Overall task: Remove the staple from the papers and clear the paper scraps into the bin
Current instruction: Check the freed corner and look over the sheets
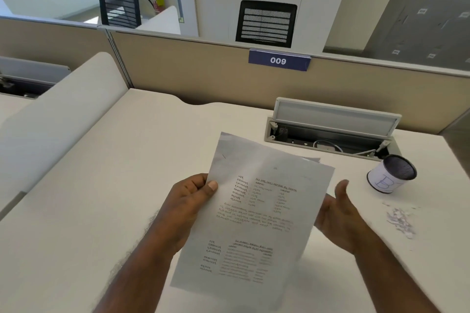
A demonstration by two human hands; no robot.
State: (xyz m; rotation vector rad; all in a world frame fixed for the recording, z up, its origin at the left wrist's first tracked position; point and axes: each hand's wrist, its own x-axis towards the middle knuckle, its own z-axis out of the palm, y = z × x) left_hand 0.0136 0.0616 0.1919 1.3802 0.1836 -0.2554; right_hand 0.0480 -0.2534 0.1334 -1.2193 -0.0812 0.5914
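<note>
My left hand (189, 201) pinches the papers (254, 211) at their left edge, thumb on top, holding the printed sheets tilted above the bench (101, 211). My right hand (338, 216) is open beside the right edge, palm turned toward the sheets, fingers partly hidden behind them; I can't tell whether it touches them. A small dark mark near the top left corner may be the staple (223, 156). Right of my hand, paper scraps (400, 220) lie scattered on the bench. Beyond them stands the bin (390, 175), a small mesh cup wrapped in paper. Farther back is an open cable tray (330, 134).
</note>
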